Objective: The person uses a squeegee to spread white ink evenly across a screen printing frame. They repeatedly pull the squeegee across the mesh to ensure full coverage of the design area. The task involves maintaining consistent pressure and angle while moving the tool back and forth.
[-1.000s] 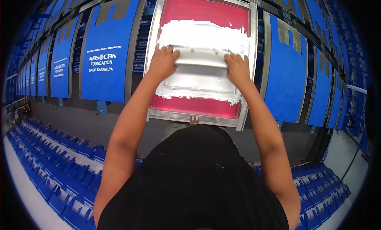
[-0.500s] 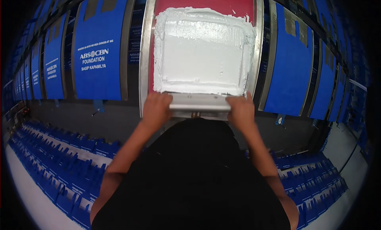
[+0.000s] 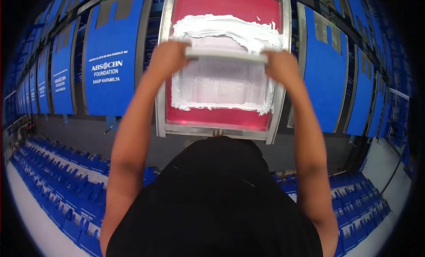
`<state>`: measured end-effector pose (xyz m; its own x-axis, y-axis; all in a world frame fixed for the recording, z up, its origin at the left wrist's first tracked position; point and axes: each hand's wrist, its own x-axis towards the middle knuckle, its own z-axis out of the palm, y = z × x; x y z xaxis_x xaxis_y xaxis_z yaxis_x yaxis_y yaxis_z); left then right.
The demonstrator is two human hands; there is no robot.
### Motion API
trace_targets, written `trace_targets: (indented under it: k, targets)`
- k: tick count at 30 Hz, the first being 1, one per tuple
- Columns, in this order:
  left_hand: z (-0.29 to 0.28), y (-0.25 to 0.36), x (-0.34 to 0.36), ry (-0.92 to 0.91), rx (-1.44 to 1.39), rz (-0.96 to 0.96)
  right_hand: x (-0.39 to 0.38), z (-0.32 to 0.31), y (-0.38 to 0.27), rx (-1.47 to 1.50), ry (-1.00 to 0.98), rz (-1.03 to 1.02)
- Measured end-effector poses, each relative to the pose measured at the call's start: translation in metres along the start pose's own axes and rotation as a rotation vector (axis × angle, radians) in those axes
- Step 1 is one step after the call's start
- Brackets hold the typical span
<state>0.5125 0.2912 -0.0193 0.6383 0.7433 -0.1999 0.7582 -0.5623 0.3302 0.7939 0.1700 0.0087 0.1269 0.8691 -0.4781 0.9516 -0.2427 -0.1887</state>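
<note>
A squeegee with a pale bar [image 3: 228,56] spans the screen-printing frame [image 3: 162,97], gripped at both ends. My left hand [image 3: 172,57] is closed round its left end, my right hand [image 3: 282,66] round its right end; both are slightly blurred. Beyond the bar, thick white ink [image 3: 217,25] is heaped in a ridge on the red screen [image 3: 221,116]. On the near side the screen's middle shows a thin, pinkish-white film with faint lettering, edged by white ink. What lies under the screen is hidden.
Blue printed bag panels lie on boards left [image 3: 108,62] and right [image 3: 321,71] of the frame, with further panels beyond. Behind my arms, rows of blue pieces stand on lower racks left [image 3: 66,186] and right [image 3: 358,199].
Both hands have moved the squeegee away from me, from the near edge toward the far part of the screen. The thick white layer has been scraped thin and piled ahead of the bar.
</note>
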Motion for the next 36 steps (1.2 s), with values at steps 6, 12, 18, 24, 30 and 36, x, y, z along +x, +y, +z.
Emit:
trace_targets:
  k: [6, 12, 18, 24, 30, 36]
  targets:
    - [0.077, 0.024, -0.14, 0.118, -0.119, 0.152, -0.115, 0.121, -0.01, 0.081, 0.261, -0.134]
    - [0.03, 0.011, 0.039, 0.135, 0.082, 0.061, 0.03, 0.042, 0.038, -0.145, 0.323, -0.105]
    - [0.01, 0.029, -0.03, -0.093, 0.084, 0.013, -0.037, 0.037, 0.019, -0.099, 0.065, -0.031]
    - [0.077, 0.04, -0.112, 0.05, -0.069, 0.137, -0.102, 0.103, 0.012, 0.016, 0.173, -0.041]
    - [0.022, 0.028, 0.054, 0.117, 0.091, 0.061, 0.032, 0.025, 0.057, -0.144, 0.293, -0.031]
    - [-0.025, 0.034, 0.052, 0.443, 0.054, 0.07, 0.052, -0.055, 0.057, -0.096, 0.162, -0.122]
